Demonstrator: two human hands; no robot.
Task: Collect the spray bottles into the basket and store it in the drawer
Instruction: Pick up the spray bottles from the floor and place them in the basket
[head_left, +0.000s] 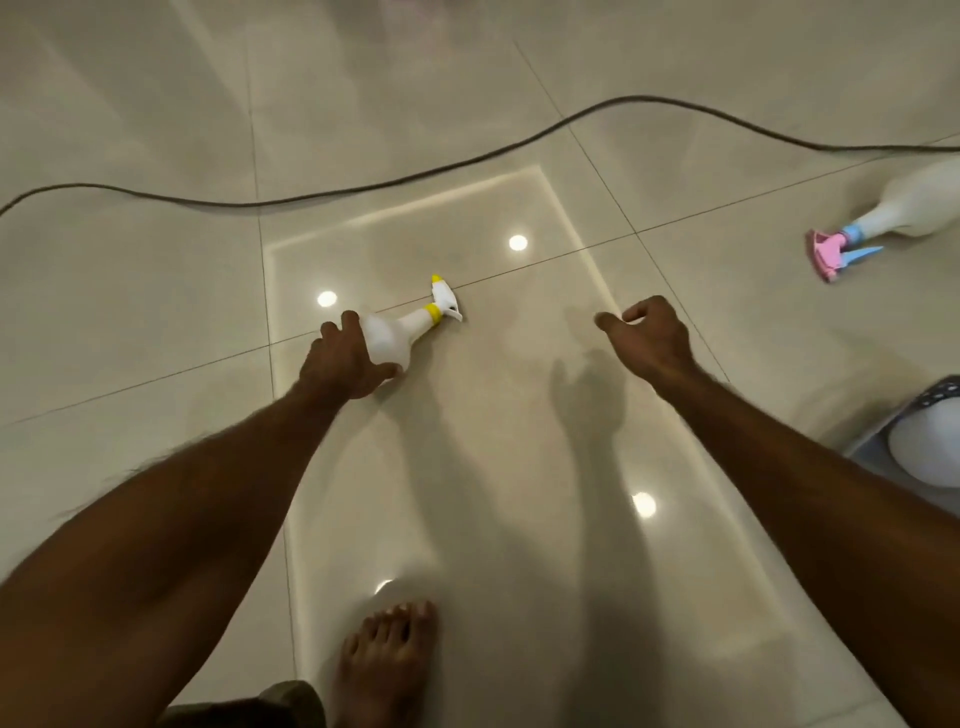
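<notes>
A white spray bottle with a yellow collar and nozzle (410, 325) lies on its side on the tiled floor, nozzle pointing away. My left hand (343, 364) wraps around its body from the near side. My right hand (649, 338) hovers over the floor to the right, fingers loosely curled and holding nothing. A second white spray bottle with a pink and blue trigger (893, 213) lies at the far right. The grey basket (883, 436) shows at the right edge, with a white bottle (924, 447) inside it.
A dark cable (363, 189) snakes across the glossy beige floor beyond the bottles. My bare foot (384, 670) stands at the bottom centre. Ceiling lights reflect as bright spots on the tiles.
</notes>
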